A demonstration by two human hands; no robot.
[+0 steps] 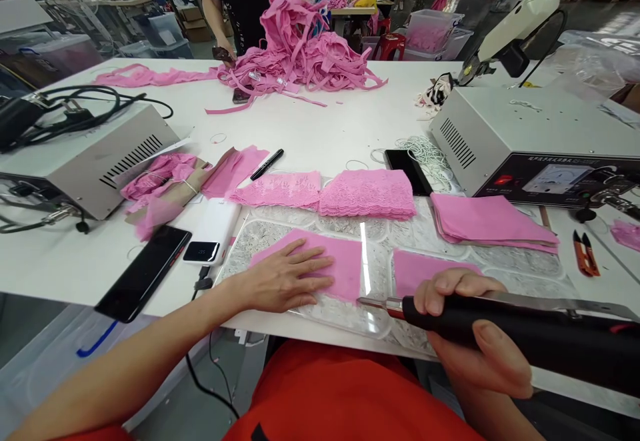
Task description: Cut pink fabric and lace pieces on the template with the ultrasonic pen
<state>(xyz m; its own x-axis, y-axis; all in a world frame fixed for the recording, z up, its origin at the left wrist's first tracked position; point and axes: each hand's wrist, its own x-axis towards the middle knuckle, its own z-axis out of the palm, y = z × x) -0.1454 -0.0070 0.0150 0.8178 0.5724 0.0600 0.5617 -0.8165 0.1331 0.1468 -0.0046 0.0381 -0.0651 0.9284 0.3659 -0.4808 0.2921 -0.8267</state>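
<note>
My left hand (287, 274) lies flat, fingers spread, on a pink fabric piece (345, 264). Under the fabric is a clear plastic template (235, 247) with rounded outlines. In my right hand (480, 334) is a black-handled ultrasonic cutter (550, 334), its pointed metal tip at the lower right corner of that fabric. Another pink piece (420, 271) sits just right, partly hidden behind my right hand. Beyond my hands are two stacks of pink lace, a left lace stack (285, 189) and a right lace stack (367, 194). A folded pink fabric stack (493, 223) rests at the right.
Grey machine boxes flank me, a left box (95, 154) and a right box (540, 141) with a meter. Nearby lie a phone (145, 273), a power bank (213, 231), a marker (267, 164) and orange snips (586, 254). Across the table, a person stands behind a pink strap heap (310, 47).
</note>
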